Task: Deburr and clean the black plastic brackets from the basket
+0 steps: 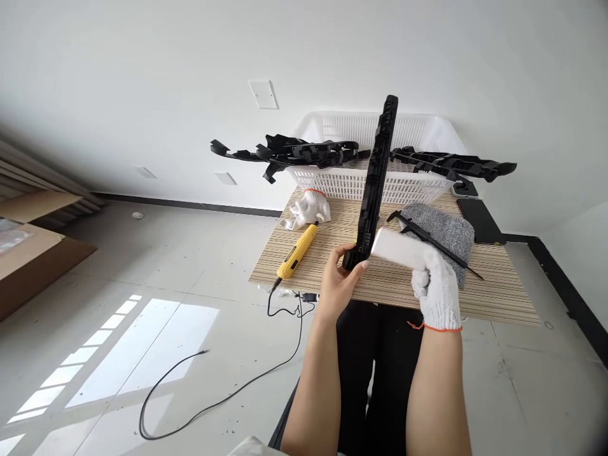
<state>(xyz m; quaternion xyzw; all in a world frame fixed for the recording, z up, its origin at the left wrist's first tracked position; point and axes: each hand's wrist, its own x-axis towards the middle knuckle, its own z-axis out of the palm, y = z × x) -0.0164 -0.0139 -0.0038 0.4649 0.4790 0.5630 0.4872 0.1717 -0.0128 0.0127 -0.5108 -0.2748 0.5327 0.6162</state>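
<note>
A wood-grained table (498, 301) carries a white slotted basket (346, 183) along its back edge, with several black plastic parts (318, 152) lying across the rim. Before the basket, over the tabletop, a long black part (375, 177) is pinched at its near end by the bare left hand (336, 278). A grey cloth (449, 221) lies to the right, a yellow corded tool (297, 253) to the left. The gloved right hand (437, 288) clasps a white block (401, 246) beside the part (whether they touch, I cannot tell).

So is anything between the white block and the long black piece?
No, nothing visible. The white block in the gloved right hand ends beside the long black piece in the left hand; whether they touch is unclear.
</note>
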